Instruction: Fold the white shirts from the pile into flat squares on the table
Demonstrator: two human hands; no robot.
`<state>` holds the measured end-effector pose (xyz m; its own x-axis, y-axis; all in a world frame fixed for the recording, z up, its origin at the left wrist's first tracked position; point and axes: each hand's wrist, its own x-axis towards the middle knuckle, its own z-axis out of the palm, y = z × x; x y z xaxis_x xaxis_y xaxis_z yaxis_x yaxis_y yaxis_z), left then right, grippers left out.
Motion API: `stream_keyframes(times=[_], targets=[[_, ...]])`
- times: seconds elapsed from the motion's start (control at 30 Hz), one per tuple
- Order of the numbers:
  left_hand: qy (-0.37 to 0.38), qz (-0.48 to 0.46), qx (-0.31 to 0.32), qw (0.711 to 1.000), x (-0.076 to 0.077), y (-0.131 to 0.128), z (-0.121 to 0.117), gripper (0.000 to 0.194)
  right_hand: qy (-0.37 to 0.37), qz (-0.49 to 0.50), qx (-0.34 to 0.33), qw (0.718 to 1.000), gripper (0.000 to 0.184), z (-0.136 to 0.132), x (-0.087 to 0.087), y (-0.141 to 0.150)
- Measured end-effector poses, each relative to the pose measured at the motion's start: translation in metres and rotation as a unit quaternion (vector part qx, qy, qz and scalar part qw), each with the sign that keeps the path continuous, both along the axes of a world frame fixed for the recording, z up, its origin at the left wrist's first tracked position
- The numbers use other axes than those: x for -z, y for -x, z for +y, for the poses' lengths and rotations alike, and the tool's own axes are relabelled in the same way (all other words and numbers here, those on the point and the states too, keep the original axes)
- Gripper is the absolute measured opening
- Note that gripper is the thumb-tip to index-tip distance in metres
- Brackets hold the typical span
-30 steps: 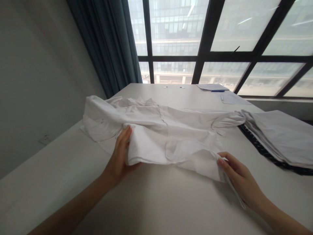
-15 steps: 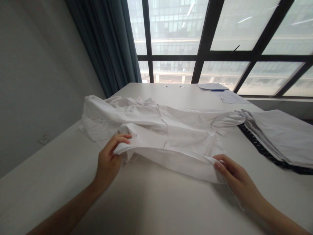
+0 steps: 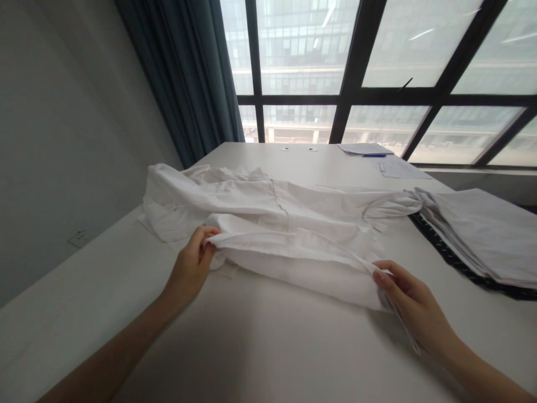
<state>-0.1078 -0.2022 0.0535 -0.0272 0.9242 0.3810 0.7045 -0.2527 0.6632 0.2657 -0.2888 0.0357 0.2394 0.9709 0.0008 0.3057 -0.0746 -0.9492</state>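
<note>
A white garment [image 3: 247,201] lies loosely spread and wrinkled across the white table, with a seam running over its middle. Its near edge is lifted and stretched between my two hands. On the left, my left hand [image 3: 193,260] pinches that edge between thumb and fingers. My right hand [image 3: 413,305] grips the same edge at the other end, thumb on top. Below the right fingers hangs a thin white strip, perhaps a tie or a hem edge. Bunched cloth at the far right of the garment reaches toward a folded pile.
Folded white cloth [image 3: 482,235] rests on a black item with a ridged edge [image 3: 440,249] at the right. Papers [image 3: 364,148] and a blue pen [image 3: 375,155] lie at the table's [image 3: 268,347] far end. A dark curtain [image 3: 184,78] and windows stand behind.
My left hand has shifted its hold and now pinches the edge by a corner. The near edge is pulled straighter between both hands; the right hand has barely moved.
</note>
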Motion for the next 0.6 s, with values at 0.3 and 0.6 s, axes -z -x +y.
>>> stream_keyframes(times=[0.3, 0.6], targets=[[-0.039, 0.100, 0.029, 0.994, -0.006, 0.019, 0.003, 0.027, -0.023, -0.003, 0.040, 0.999, 0.043, 0.008, 0.003, -0.014], [-0.021, -0.080, -0.057, 0.995, -0.014, 0.056, 0.018, 0.030, -0.049, -0.064, 0.082, 0.993, 0.041, 0.011, -0.004, -0.024]])
